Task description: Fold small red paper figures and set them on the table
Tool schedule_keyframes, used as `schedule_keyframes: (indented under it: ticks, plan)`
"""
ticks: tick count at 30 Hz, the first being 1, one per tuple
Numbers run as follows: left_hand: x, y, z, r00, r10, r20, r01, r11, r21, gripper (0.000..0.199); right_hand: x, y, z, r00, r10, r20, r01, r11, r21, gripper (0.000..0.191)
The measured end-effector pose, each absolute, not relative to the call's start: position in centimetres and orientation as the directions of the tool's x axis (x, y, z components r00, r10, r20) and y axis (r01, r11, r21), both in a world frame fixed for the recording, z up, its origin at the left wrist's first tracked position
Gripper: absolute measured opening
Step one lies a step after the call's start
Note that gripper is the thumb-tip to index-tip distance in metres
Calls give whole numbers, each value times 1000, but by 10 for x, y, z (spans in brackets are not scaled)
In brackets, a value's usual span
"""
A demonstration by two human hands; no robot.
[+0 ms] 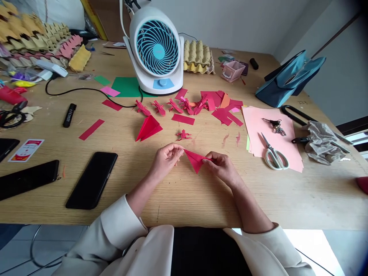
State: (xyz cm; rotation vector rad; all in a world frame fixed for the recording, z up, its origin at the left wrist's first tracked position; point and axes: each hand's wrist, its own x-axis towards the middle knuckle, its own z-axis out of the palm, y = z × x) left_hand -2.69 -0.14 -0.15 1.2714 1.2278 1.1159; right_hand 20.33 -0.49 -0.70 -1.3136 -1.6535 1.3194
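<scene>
Between my two hands is a folded red paper triangle (194, 159), its long edge on top and one corner pointing down toward me. My left hand (168, 157) pinches its left corner between thumb and fingers. The right corner is gripped by my right hand (220, 165), thumb in front. Just beyond the triangle sits a small red folded paper figure (183, 134). A larger folded red paper (148, 128) lies farther left, and behind it stretches a row of several red folded figures (174, 105).
A white fan (156, 82) stands at the back. Black phones (92, 180) and a marker (69, 115) lie left. On the right are pink paper sheets (260, 130) with scissors (276, 158) and keys, and a blue bag (283, 82). Red paper scraps (91, 129) are scattered about.
</scene>
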Motion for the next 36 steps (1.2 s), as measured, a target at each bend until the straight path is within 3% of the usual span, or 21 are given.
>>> schedule_keyframes:
  ticks: [7,14,16,20,23,28,32,36]
  plan:
    - [-19,-6,-3,-34,998,53,117,-49,992,21,198,-7,-3,-262,959,-105,349,-7,-937,35]
    - [-18,-6,-6,-3,993,115,202,-112,973,15,197,-8,0,-255,961,-108,390,0,-921,34]
    - [-17,-8,-7,11,976,217,299,-210,931,12,195,-8,1,-252,962,-105,426,13,-905,33]
    - [-12,-17,-3,119,884,452,508,-445,737,8,191,-10,3,-276,959,-66,532,95,-841,31]
    - [-9,-23,1,176,851,495,522,-507,686,9,188,-13,2,-301,954,2,614,196,-765,29]
    - [-7,-21,-5,104,931,349,491,-353,796,13,187,-18,1,-267,951,157,654,298,-696,6]
    - [-9,-14,-12,42,990,131,503,-134,854,17,188,-30,2,-334,903,269,695,429,-577,15]
    - [-11,-12,-12,35,999,38,487,-50,872,21,187,-44,-1,-513,822,247,736,570,-365,26]
